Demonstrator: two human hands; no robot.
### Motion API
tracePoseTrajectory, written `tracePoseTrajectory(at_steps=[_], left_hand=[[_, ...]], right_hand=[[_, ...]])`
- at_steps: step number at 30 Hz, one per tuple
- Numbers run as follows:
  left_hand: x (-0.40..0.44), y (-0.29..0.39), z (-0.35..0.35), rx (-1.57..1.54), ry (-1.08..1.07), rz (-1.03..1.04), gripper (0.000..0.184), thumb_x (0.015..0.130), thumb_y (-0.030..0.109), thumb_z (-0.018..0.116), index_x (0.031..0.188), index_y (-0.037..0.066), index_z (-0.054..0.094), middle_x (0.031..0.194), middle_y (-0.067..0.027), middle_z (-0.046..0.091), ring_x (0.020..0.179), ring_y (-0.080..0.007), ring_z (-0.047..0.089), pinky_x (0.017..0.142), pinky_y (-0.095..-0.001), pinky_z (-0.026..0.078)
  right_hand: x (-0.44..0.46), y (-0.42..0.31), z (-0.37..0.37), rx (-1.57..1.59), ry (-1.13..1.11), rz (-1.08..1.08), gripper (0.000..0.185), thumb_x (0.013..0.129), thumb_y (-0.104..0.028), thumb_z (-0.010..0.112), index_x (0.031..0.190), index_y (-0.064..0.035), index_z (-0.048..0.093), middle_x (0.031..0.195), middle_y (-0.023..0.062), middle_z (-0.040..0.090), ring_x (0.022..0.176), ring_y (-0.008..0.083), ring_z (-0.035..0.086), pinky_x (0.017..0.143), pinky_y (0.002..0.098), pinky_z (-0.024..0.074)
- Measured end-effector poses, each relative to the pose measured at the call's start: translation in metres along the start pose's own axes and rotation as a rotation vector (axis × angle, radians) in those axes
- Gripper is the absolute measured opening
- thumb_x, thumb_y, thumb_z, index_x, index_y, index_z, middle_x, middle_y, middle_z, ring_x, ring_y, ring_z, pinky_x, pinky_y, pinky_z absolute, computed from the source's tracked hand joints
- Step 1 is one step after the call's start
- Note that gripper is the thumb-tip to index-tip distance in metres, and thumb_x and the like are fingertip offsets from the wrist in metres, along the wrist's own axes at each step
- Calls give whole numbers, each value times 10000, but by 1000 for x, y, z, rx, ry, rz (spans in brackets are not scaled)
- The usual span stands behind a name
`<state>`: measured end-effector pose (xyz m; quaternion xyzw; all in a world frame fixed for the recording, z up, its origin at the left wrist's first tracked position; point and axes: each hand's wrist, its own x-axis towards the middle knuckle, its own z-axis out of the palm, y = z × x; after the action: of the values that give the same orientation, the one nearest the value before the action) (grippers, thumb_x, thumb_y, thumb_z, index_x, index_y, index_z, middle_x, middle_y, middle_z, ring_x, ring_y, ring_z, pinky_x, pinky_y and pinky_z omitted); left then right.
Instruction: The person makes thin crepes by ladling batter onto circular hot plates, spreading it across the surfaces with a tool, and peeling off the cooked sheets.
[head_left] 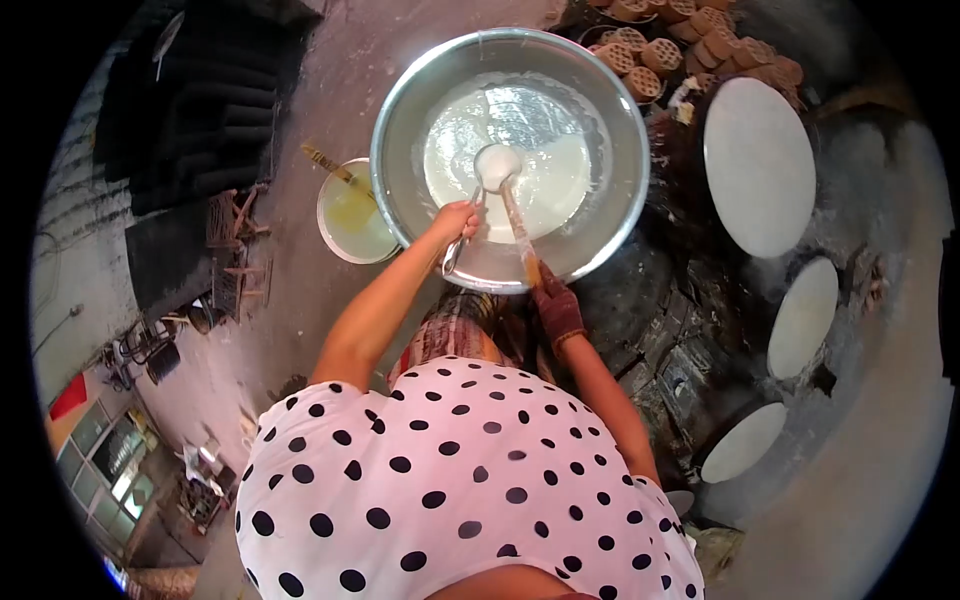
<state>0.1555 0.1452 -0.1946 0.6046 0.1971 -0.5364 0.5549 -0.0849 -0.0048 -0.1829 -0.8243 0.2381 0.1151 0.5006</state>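
Note:
A large metal basin (400, 150) holds a pale, milky liquid (560, 175). My bare left hand (457, 221) is closed around the metal handle of a ladle (497, 166), whose bowl is full of the pale liquid over the basin. My right hand (556, 303), in a dark red glove, is wrapped round the lower end of a wooden stick (518, 225). The stick's upper end meets the underside or edge of the ladle bowl; the exact contact is too small to tell.
A white bucket (333, 235) with yellowish liquid and a brush-like tool (340, 172) stands left of the basin. Round pale discs (760, 165) line the dark stove area at right. Perforated clay-coloured cylinders (660, 55) are piled behind. Black corrugated material (200, 110) lies far left.

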Motion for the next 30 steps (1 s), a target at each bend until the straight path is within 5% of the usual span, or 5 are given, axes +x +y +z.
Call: tracePoseTrajectory(at_steps=[8, 15, 22, 28, 30], left_hand=[[-211, 25, 55, -364, -144, 392, 308, 984, 164, 408, 1261, 39, 457, 606, 61, 378, 431, -39, 347, 422, -209, 329], [-409, 127, 89, -242, -189, 833, 290, 988, 189, 418, 1244, 66, 476, 614, 81, 355, 404, -19, 320, 365, -187, 307], [-460, 198, 41, 121, -171, 1141, 259, 988, 243, 437, 1161, 65, 509, 615, 71, 379, 407, -15, 334, 369, -195, 314], [-323, 162, 12, -281, -626, 283, 188, 984, 132, 382, 1104, 2, 447, 614, 60, 420, 416, -12, 377, 327, -187, 336], [-307, 143, 17, -291, -473, 232, 195, 989, 126, 368, 1133, 12, 435, 609, 80, 406, 406, 1, 344, 320, -153, 304]], right_hand=[[-107, -116, -19, 63, 58, 5, 545, 891, -112, 530, 1406, -227, 395, 1067, 179, 643, 867, 335, 645, 746, 375, 507], [-133, -256, -118, -4, 443, -713, 477, 894, -94, 517, 1365, -147, 459, 772, 68, 604, 515, 123, 543, 475, 266, 453], [-171, -330, -180, 672, 158, -482, 446, 928, -114, 486, 1369, -176, 463, 700, 44, 572, 421, 70, 425, 380, 237, 363], [-138, -232, -158, 717, -50, -26, 450, 886, -224, 541, 1318, -109, 480, 655, 25, 538, 408, 101, 449, 351, 246, 341], [-148, -217, -153, 712, -37, 3, 370, 892, -219, 533, 1237, -84, 540, 654, 23, 544, 400, 113, 449, 347, 249, 343]])
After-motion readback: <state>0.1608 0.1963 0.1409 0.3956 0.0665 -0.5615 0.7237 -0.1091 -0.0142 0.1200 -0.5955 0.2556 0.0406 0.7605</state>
